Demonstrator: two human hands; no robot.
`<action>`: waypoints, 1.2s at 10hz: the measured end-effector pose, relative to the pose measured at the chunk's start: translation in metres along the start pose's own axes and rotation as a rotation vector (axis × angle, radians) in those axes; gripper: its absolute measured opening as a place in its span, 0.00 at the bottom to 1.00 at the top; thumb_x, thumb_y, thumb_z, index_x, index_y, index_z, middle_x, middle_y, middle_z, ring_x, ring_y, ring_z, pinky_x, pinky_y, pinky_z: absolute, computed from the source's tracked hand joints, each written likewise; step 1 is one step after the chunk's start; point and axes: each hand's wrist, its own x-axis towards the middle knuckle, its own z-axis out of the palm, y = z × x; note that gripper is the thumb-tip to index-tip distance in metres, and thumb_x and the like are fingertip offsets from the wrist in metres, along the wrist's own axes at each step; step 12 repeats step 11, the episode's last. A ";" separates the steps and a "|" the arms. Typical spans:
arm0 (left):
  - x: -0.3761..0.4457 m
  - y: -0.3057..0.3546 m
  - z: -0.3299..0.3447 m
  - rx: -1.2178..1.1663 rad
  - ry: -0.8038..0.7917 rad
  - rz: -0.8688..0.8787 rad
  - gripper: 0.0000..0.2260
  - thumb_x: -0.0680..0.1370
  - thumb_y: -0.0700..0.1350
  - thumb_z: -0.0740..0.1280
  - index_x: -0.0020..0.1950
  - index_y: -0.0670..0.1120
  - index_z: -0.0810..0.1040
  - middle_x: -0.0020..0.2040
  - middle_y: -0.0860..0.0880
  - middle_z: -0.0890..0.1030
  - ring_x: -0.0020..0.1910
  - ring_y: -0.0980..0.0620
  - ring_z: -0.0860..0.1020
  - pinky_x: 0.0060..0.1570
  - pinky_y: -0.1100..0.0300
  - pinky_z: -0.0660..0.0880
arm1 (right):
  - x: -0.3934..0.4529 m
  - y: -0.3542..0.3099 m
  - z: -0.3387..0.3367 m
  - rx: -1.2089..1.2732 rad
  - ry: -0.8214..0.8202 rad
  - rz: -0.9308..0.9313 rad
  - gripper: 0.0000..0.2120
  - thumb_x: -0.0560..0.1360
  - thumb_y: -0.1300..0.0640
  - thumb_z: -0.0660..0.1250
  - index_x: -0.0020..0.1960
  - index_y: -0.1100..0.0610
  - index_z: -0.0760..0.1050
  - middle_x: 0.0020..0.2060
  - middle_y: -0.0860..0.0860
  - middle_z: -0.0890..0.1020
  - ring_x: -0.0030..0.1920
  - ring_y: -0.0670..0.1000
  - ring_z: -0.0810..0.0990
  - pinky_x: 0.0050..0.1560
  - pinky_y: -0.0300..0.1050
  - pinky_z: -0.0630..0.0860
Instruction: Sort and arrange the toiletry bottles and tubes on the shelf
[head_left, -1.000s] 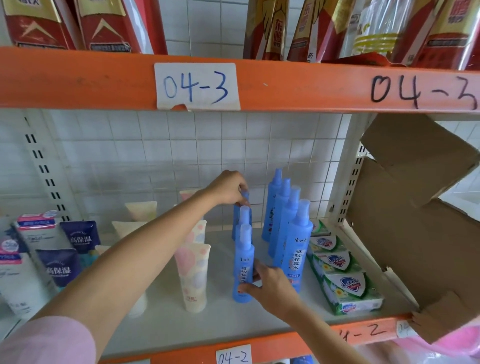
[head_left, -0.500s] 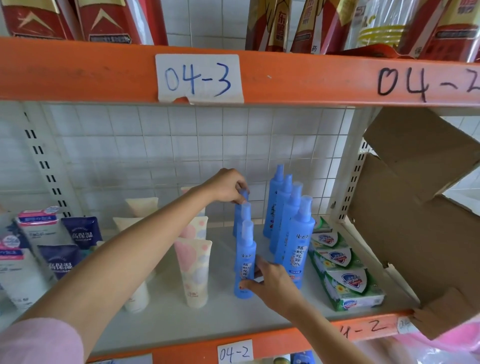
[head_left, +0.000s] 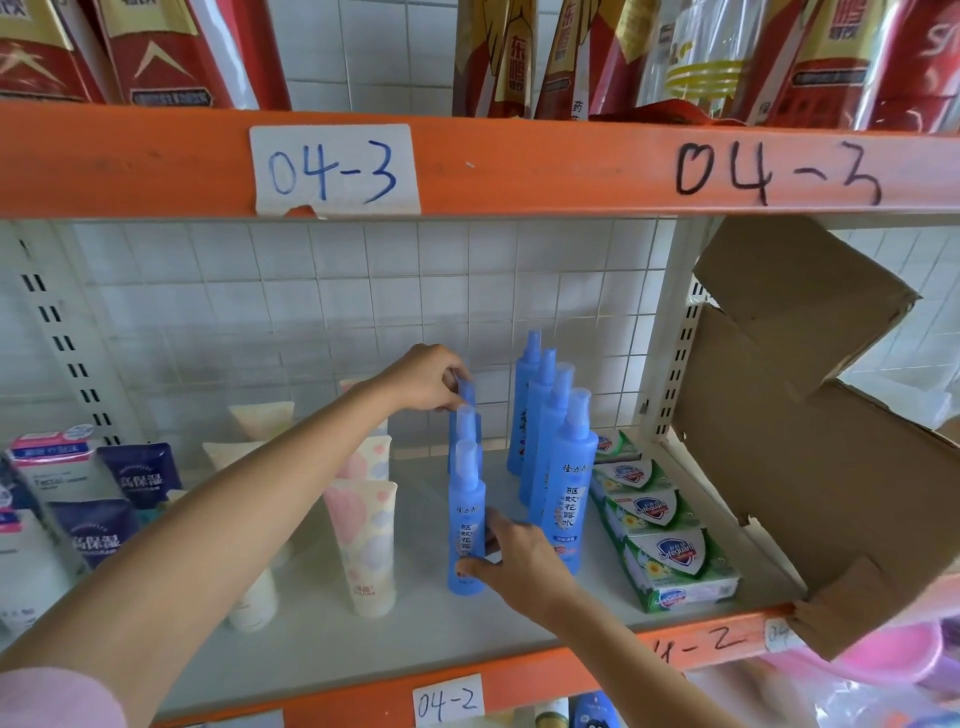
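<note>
The left hand (head_left: 423, 376) curls its fingers round the cap of the rear blue bottle (head_left: 466, 395); the right hand (head_left: 514, 558) pinches the front blue bottle (head_left: 466, 519) on the shelf (head_left: 311, 660). Pastel tubes (head_left: 366, 540) crowd left, taller bottles (head_left: 563, 483) and apparently soap packs (head_left: 670, 535) right.

An orange shelf beam (head_left: 519, 171) runs across the upper part of the view. A white paper label (head_left: 335, 169) on it reads "04-3" in blue; the same number (head_left: 776, 174) is written directly on the beam in black further right. Red and gold packets (head_left: 166, 52) stand on the level above. The wall behind is covered in small white tiles (head_left: 322, 291). A white slotted upright (head_left: 67, 353) stands at the left. A torn brown cardboard box (head_left: 831, 467) leans at the right end. On the lower orange beam (head_left: 545, 675), a paper label (head_left: 448, 701) reads "04-2".
</note>
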 end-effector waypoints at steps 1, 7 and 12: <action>-0.002 -0.001 -0.004 -0.004 0.010 -0.020 0.15 0.71 0.40 0.72 0.56 0.41 0.77 0.43 0.45 0.84 0.37 0.56 0.78 0.40 0.68 0.72 | 0.001 -0.001 -0.002 0.001 -0.018 0.001 0.18 0.71 0.50 0.70 0.55 0.57 0.71 0.48 0.52 0.81 0.48 0.51 0.80 0.52 0.48 0.78; -0.091 0.009 -0.021 0.230 0.349 -0.153 0.07 0.74 0.43 0.66 0.50 0.44 0.81 0.48 0.47 0.83 0.45 0.49 0.80 0.48 0.59 0.75 | -0.010 0.000 -0.030 -0.153 -0.153 -0.126 0.21 0.75 0.53 0.65 0.65 0.57 0.66 0.55 0.54 0.78 0.54 0.55 0.78 0.56 0.48 0.75; -0.213 0.068 0.039 0.574 0.340 -0.089 0.11 0.75 0.47 0.64 0.55 0.45 0.79 0.52 0.49 0.80 0.54 0.48 0.77 0.52 0.56 0.74 | -0.034 -0.001 -0.059 -0.272 -0.090 -0.268 0.17 0.78 0.52 0.59 0.65 0.55 0.66 0.56 0.53 0.79 0.54 0.56 0.79 0.51 0.50 0.77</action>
